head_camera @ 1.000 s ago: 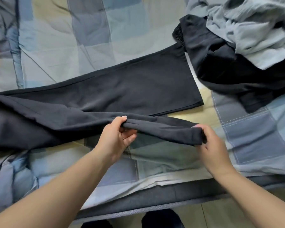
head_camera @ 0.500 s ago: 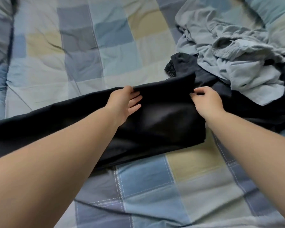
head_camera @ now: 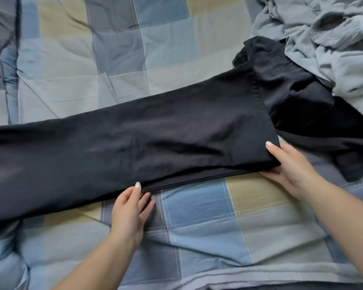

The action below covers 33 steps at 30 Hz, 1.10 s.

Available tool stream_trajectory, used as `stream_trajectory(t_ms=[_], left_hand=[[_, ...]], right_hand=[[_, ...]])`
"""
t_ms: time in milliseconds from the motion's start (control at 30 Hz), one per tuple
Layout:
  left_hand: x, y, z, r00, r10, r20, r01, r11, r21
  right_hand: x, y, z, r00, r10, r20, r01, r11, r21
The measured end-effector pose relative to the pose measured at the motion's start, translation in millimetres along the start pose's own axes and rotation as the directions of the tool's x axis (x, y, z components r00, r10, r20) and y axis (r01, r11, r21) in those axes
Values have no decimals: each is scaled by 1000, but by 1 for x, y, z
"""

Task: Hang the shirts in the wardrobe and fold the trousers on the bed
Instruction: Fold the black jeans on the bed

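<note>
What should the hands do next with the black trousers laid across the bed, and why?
Probably carry the hem end over toward the waist for a first fold. The black trousers lie flat on the checked bedcover, one leg stacked on the other. The right hand grips the hem corner; the left hand is at the near edge.

The black trousers (head_camera: 155, 139) lie flat across the checked bed (head_camera: 197, 216), one leg laid on top of the other, stretched from the left edge of view to the hems at right. The upper leg sits slightly back from the lower, whose edge shows as a thin strip along the near side. The cloth is smooth with faint creases. At the far right, a crumpled pale grey-blue garment (head_camera: 323, 38) is heaped on another dark garment (head_camera: 302, 97), which the trouser hems overlap.
</note>
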<state>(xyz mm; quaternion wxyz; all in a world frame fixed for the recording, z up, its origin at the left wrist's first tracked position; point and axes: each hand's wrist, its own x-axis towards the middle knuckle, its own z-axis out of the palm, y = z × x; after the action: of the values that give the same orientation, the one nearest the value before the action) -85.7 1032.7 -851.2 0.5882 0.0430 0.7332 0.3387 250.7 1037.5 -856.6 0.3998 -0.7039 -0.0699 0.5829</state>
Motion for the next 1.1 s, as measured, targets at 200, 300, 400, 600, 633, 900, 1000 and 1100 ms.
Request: stream_trajectory(t_ms=[200, 300, 400, 600, 633, 900, 1000, 1100], left_hand=[[11, 20, 17, 985, -144, -91, 120, 967, -226], [7, 16, 13, 995, -53, -86, 31, 972, -233], [-12, 1, 5, 999, 44, -25, -49, 966, -253], [-7, 5, -25, 998, -62, 25, 67, 943, -325], [-1, 12, -31, 997, -70, 26, 75, 931, -357], [15, 30, -85, 999, -29, 16, 33, 943, -332], [16, 36, -96, 996, -56, 67, 77, 925, -371], [20, 47, -113, 997, -21, 75, 46, 939, -340]], right_hand=[[-12, 17, 21, 981, -109, -161, 137, 976, 169], [-15, 15, 20, 962, -114, -247, 173, 958, 229], [-18, 14, 17, 929, -127, -347, 239, 923, 302], [-34, 49, 41, 902, 96, -421, 160, 831, 532], [-36, 50, 47, 904, 114, -412, 151, 817, 556], [-46, 41, 49, 776, 7, -631, 240, 922, 306], [-59, 49, 57, 838, 53, -543, 210, 887, 411], [-80, 68, 82, 882, 155, -446, 85, 877, 473]])
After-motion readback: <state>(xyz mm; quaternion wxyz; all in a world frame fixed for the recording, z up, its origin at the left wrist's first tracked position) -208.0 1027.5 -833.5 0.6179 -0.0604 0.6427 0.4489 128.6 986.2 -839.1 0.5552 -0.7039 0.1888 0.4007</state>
